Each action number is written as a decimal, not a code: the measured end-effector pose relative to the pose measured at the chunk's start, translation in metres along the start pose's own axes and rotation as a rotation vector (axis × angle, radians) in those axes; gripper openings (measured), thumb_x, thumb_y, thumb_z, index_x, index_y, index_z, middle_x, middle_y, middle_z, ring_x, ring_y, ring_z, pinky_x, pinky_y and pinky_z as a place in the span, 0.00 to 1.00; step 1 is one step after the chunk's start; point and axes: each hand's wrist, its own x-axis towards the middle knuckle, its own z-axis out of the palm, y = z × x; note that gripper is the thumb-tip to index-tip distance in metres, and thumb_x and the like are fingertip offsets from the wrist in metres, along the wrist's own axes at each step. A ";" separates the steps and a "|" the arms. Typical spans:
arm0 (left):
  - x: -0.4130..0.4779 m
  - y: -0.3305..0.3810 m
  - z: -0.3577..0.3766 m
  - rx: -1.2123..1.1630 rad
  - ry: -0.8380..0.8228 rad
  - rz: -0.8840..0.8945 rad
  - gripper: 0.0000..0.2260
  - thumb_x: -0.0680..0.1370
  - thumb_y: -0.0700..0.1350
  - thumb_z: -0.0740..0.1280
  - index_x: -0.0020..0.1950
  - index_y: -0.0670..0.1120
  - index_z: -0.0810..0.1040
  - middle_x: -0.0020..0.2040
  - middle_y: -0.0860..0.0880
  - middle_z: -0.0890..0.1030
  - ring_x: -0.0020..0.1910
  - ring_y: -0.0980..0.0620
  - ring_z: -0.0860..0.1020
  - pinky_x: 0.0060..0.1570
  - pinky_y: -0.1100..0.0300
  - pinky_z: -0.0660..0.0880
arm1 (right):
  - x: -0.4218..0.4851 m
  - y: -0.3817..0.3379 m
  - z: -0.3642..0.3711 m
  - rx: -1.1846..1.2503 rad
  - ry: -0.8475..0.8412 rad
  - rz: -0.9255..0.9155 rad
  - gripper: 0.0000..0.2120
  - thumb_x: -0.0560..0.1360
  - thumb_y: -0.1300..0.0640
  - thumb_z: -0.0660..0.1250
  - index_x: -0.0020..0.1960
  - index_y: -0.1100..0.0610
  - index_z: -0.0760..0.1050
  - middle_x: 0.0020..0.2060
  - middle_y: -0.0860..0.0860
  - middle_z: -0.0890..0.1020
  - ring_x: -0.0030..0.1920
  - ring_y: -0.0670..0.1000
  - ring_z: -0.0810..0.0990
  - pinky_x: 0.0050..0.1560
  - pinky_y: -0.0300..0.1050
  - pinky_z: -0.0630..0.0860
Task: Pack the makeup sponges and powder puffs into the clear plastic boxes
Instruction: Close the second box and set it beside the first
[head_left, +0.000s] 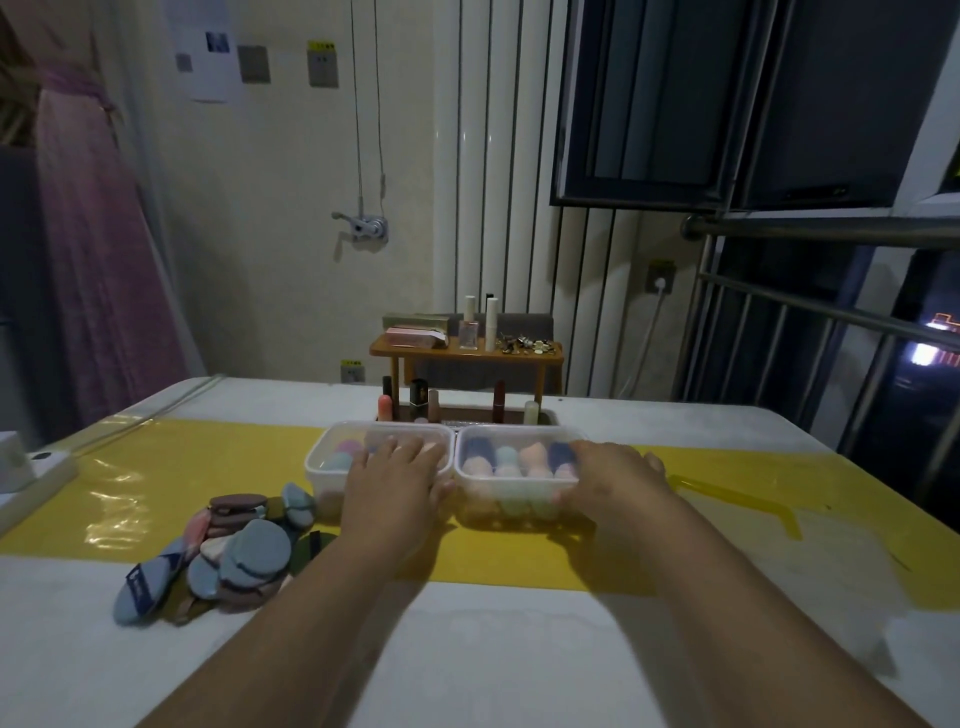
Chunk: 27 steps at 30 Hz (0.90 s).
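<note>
Powder puffs (228, 551): they are lying in a loose heap on the bench (519, 649), left of the boxes and not yet packed. The left forearm is passing just beside the heap, so I think a careless sweep could be scattering them.

Left box (324, 462): it is sitting on the yellow mat (156, 467) and holding a few sponges. The mat is looking glossy, so the box may be sliding if it is pushed from above.

Left grip (395, 483): it is lying flat over the left box, fingers spread and straight, pinching nothing. Pressing too hard could be squashing the sponges under it.

Right box (514, 499): it is touching the left box and carrying a row of sponges (519, 457) standing close together. If it is tipped, they could be tumbling out. I cannot tell if a lid is on.

Right grip (608, 478): it is curling round the right end of the right box, thumb on the near wall. A pull on this end alone may be twisting the box toward the lipsticks (415, 400) behind.
</note>
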 end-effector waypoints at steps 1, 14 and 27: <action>0.000 0.000 0.000 0.001 -0.001 0.013 0.20 0.80 0.57 0.60 0.72 0.58 0.67 0.72 0.54 0.70 0.73 0.50 0.65 0.73 0.43 0.60 | 0.001 -0.001 0.001 -0.062 -0.007 -0.008 0.25 0.75 0.39 0.68 0.68 0.45 0.69 0.61 0.52 0.78 0.64 0.56 0.71 0.71 0.59 0.62; 0.000 0.020 -0.007 0.037 -0.029 0.036 0.23 0.79 0.56 0.62 0.74 0.56 0.66 0.72 0.54 0.70 0.73 0.51 0.64 0.75 0.44 0.57 | 0.002 -0.001 0.009 -0.010 0.034 -0.046 0.37 0.70 0.40 0.71 0.75 0.49 0.63 0.70 0.52 0.71 0.69 0.55 0.69 0.68 0.56 0.69; -0.016 0.143 0.002 -0.815 -0.250 -0.043 0.16 0.82 0.45 0.60 0.69 0.57 0.75 0.58 0.50 0.81 0.52 0.52 0.78 0.52 0.57 0.76 | -0.058 0.076 -0.009 -0.090 0.079 0.012 0.34 0.74 0.39 0.63 0.77 0.47 0.61 0.78 0.51 0.61 0.76 0.55 0.60 0.75 0.55 0.56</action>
